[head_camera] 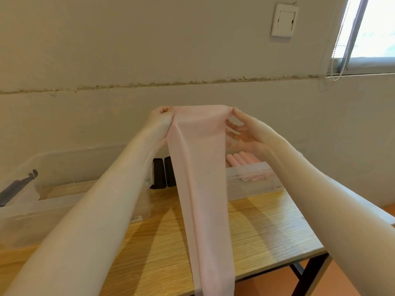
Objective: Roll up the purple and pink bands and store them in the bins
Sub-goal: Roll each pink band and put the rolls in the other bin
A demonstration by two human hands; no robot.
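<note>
Held up above the wooden table (267, 238) by its top corners, left hand (161, 120) clenched on one, right hand (241, 133) pinching the other, pink band (198, 167) hanging thin, soft, probably light and stretchy, best gripped at the edges.

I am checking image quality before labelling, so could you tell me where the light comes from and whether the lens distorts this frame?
Head view: daylight enters through the window at upper right, overexposed to white; the forearms cast soft shadows on the table; the wide-angle lens stretches the forearms near the lower edge; the pink band, held up by the left hand and right hand, looks slightly soft.
</note>
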